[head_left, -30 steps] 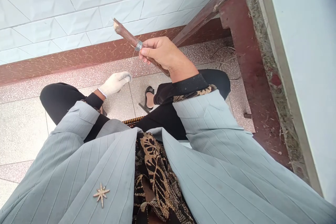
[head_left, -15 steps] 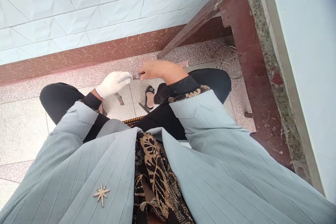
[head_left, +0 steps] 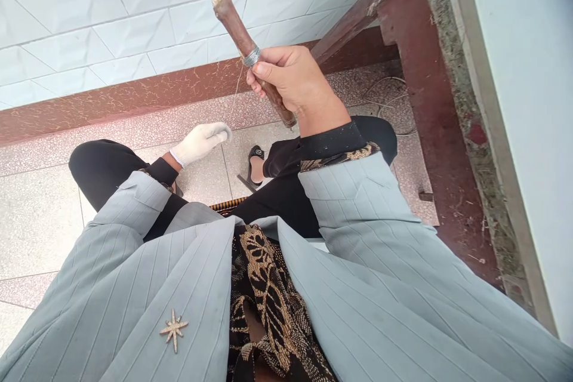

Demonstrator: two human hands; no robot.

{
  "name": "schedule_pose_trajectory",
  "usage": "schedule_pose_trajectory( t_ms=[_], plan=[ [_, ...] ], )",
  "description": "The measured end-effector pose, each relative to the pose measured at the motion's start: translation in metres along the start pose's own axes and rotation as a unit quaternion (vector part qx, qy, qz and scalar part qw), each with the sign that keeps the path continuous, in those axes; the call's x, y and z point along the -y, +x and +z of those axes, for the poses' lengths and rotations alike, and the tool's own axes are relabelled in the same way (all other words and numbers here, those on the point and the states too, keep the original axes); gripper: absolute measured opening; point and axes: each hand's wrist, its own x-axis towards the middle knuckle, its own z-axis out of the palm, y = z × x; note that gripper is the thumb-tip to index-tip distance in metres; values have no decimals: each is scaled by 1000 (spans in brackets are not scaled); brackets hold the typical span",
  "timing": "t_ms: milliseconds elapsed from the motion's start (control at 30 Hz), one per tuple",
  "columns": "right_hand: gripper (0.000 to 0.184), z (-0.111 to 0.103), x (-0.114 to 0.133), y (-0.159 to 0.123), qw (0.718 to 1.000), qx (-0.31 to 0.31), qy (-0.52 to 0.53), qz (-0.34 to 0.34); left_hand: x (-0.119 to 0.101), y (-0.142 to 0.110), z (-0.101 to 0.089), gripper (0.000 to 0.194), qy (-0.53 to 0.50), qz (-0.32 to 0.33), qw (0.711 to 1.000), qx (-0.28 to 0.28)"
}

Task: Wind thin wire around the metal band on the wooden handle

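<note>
My right hand (head_left: 290,80), bare, is closed around a short brown wooden stick (head_left: 235,27) with a broken, pale upper end. Tilted, the stick leans up to the left, and its lower end shows below my palm. Grey wire (head_left: 252,57) is wound in a tight band around it, right by my thumb. From that band a thin strand runs down to my left hand (head_left: 201,140), which wears a white knit glove. The gloved fingers are pinched together on the strand, lower and to the left of the stick.
A dark red wooden frame (head_left: 421,95) with a slanting brace (head_left: 358,3) stands at the right. Ahead is a white tiled wall (head_left: 147,6) with a red-brown base strip. Loose cord (head_left: 385,86) lies on the floor near the frame. My bent knees flank both hands.
My right hand has lifted the stick up and turned it from nearly level to steeply tilted, away from my left hand. The wire strand between them now shows. My left hand has barely moved.
</note>
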Motion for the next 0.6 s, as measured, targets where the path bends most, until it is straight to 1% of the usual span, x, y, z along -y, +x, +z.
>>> schedule_pose_trajectory(
  t_ms=[67,100,133,167,200,233,267,333,367,433,467,500,533,600],
  plan=[
    [27,4,-5,4,1000,-19,-13,16,-10,-4,1,25,30,14,999,20],
    [26,5,-8,7,999,-23,-38,31,-14,-5,1,24,49,23,998,28],
    [26,5,-11,10,995,-23,-82,45,-17,-6,0,24,68,33,996,36],
    [25,4,-14,13,987,-21,-148,55,-20,-7,-1,24,88,43,994,41],
    [25,3,-18,16,972,-17,-229,57,-21,-7,-3,25,112,52,991,43],
    [25,2,-21,19,948,-8,-314,53,-20,-7,-4,25,138,60,988,42],
    [24,1,-25,21,918,9,-393,47,-19,-7,-5,26,167,66,983,35],
    [22,1,-31,24,856,64,-511,55,-14,-7,-8,28,225,75,972,6],
    [22,3,-34,24,826,106,-549,73,-11,-6,-9,28,250,77,965,-13],
    [22,8,-35,22,773,211,-585,125,-7,-6,-12,28,285,71,954,-60],
    [22,10,-33,21,754,260,-584,150,-5,-6,-14,28,295,62,950,-85],
    [21,12,-30,18,744,305,-569,171,-3,-6,-17,28,299,49,947,-110],
    [19,12,-26,16,745,349,-539,182,-1,-5,-19,28,297,34,945,-134],
    [14,10,-15,10,767,421,-450,178,3,-4,-23,28,274,6,945,-176]
  ],
)
